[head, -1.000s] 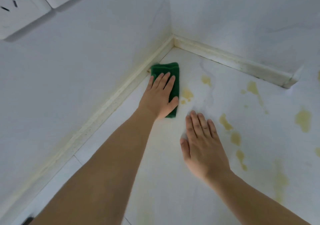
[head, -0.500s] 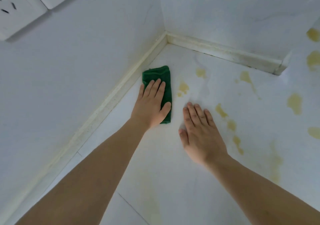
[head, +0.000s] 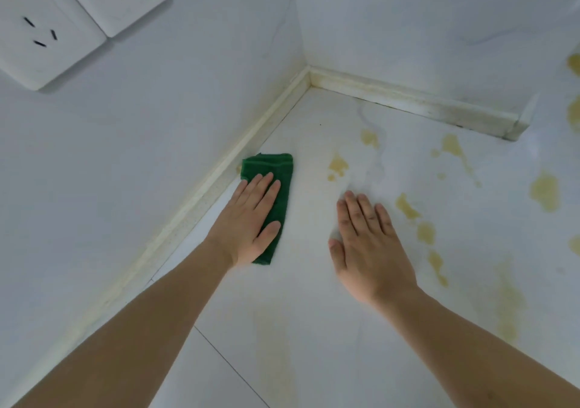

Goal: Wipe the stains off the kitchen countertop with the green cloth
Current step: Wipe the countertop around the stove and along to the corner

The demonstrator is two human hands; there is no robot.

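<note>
The left hand (head: 248, 222) lies flat, fingers straight, pressing the folded green cloth (head: 276, 185) onto the counter (head: 301, 329) beside the left wall trim (head: 201, 200), while the right hand (head: 370, 250) rests open-palmed on bare surface, holding nothing. To wipe well, I would keep the palm's weight even and sweep the cloth right across the yellow stains (head: 337, 166), working each until it lifts. The right hand sits between the cloth and the nearer stains and would need shifting; wall sockets (head: 53, 21) sit far left, out of the way.
</note>
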